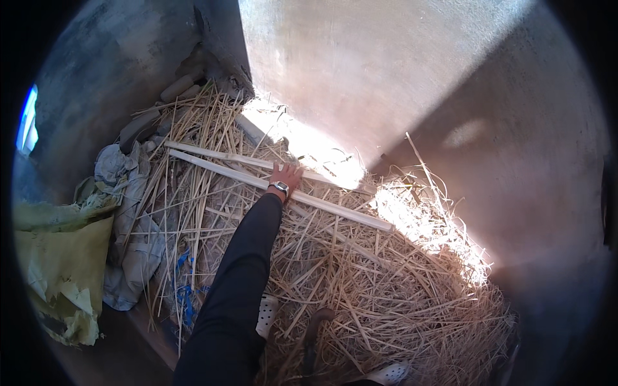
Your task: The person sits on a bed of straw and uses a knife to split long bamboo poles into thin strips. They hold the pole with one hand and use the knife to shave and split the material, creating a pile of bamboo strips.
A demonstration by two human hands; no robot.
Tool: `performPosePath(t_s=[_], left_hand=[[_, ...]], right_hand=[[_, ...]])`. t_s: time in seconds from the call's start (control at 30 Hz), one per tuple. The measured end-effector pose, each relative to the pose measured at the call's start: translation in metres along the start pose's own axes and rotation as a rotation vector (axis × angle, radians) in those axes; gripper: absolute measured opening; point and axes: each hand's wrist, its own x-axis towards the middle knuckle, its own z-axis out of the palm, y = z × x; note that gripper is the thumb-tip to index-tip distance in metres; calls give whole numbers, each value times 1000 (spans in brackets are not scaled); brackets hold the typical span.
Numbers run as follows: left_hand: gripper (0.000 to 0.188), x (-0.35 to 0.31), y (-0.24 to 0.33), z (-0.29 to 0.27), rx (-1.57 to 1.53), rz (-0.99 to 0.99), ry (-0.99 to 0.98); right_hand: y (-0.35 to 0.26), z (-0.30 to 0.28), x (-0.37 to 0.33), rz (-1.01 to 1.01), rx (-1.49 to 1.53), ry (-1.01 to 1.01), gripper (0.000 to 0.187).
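My left hand, with a watch on its wrist, reaches forward over two pale, straight poles. Its fingers are stretched out and apart, over the farther pole. Whether they press on the wood I cannot tell. Both poles lie on a heap of dry straw, close together at the left and spreading toward the right. A dark sleeve covers my left arm. My right hand is out of view.
Pale crumpled cloth and a torn yellowish sheet lie at the left. Blue strips show among the straw. A brown hook-ended thing is between my white perforated shoes. Walls enclose the far and right sides.
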Motion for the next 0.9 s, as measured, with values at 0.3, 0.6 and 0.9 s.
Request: performPosePath(t_s=[0.3, 0.6, 0.9], left_hand=[[48, -18, 6, 3, -138, 202, -20], [41, -49, -13, 18, -289, 215, 24], [50, -51, 7, 19, -323, 200, -20]], right_hand=[[-3, -3, -5, -78, 5, 86, 37], [5, -2, -15, -192, 61, 131, 28], [18, 5, -19, -220, 5, 241, 27]])
